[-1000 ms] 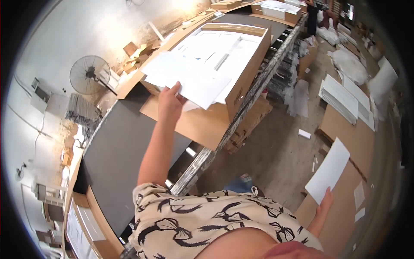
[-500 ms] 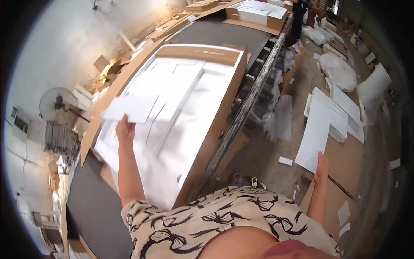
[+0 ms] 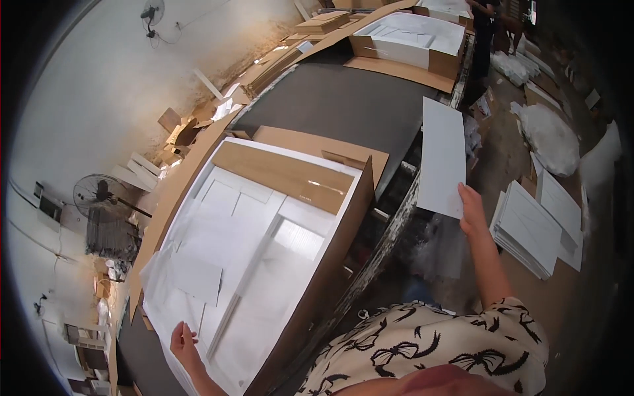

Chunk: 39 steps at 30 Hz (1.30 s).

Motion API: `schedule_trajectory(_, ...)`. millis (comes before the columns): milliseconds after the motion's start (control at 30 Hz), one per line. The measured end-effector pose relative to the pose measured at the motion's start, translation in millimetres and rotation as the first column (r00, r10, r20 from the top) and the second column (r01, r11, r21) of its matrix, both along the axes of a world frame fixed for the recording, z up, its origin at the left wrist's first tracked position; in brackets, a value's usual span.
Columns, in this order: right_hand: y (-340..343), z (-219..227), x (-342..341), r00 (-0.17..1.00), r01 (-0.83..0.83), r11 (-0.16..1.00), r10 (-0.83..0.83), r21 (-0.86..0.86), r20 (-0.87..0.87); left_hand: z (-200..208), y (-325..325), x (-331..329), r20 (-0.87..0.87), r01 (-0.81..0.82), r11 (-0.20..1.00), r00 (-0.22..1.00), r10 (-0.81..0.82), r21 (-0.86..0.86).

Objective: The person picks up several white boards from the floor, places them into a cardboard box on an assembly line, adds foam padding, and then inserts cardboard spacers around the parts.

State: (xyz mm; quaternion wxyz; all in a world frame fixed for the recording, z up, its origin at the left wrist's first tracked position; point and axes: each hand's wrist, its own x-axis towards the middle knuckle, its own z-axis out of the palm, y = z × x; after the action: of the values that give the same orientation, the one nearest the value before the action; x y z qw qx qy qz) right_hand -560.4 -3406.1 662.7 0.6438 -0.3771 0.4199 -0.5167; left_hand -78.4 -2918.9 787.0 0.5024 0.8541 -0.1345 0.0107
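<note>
A long cardboard box [image 3: 343,228] lies in front of me, holding white panels and white foam sheeting [image 3: 228,218]. On top of these lies a small white rectangular panel [image 3: 198,280]. Just nearer than that panel is my left hand [image 3: 185,340], its fingers loosely bent and apart, with nothing in them. To the right, my right hand [image 3: 471,208] grips the lower edge of a long white panel [image 3: 441,158]. That panel is held upright in the air beside the box, over the conveyor's edge.
The dark conveyor belt [image 3: 323,99] runs away from me, with another open box [image 3: 403,53] farther along. At right, stacked white panels [image 3: 528,228] lie on cardboard near a plastic-wrapped bundle [image 3: 548,135]. A floor fan [image 3: 102,191] stands at left; a person [image 3: 484,33] is at the far end.
My left hand has let go of the small panel, which now lies in the box, and has drawn back toward me. My right hand has raised the long panel from the stack toward the conveyor.
</note>
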Motion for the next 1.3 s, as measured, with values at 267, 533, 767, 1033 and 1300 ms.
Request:
schedule_trajectory(267,-475.6,89.7,56.6,0.956,0.266,0.941,-0.286,-0.211,-0.072,5.1,-122.7,-192.5,0.148,-0.288,0.957,0.949,0.279,0.042)
schedule_trajectory(533,-496.6,83.7,148.2,0.883,-0.4,0.913,0.363,-0.073,-0.298,40.8,-220.6,-250.5,0.186,-0.269,0.931,0.956,0.227,0.248)
schedule_trajectory(767,-241.8,-71.3,22.5,0.814,-0.447,0.869,0.494,0.214,-0.306,-18.6,-205.4,-261.7,0.116,-0.114,0.991,0.988,0.106,0.069)
schedule_trajectory(1033,-112.3,-214.9,-81.6,0.042,-0.864,0.474,0.399,0.167,-0.916,-65.0,-146.2,-331.8,0.151,0.0,1.0,0.989,0.0,-0.002)
schedule_trajectory(1300,35.6,-246.3,-82.2,-0.589,-0.776,0.209,0.096,0.595,-0.802,-171.1,25.2,-480.8,-0.297,0.013,0.998,0.954,-0.03,-0.06)
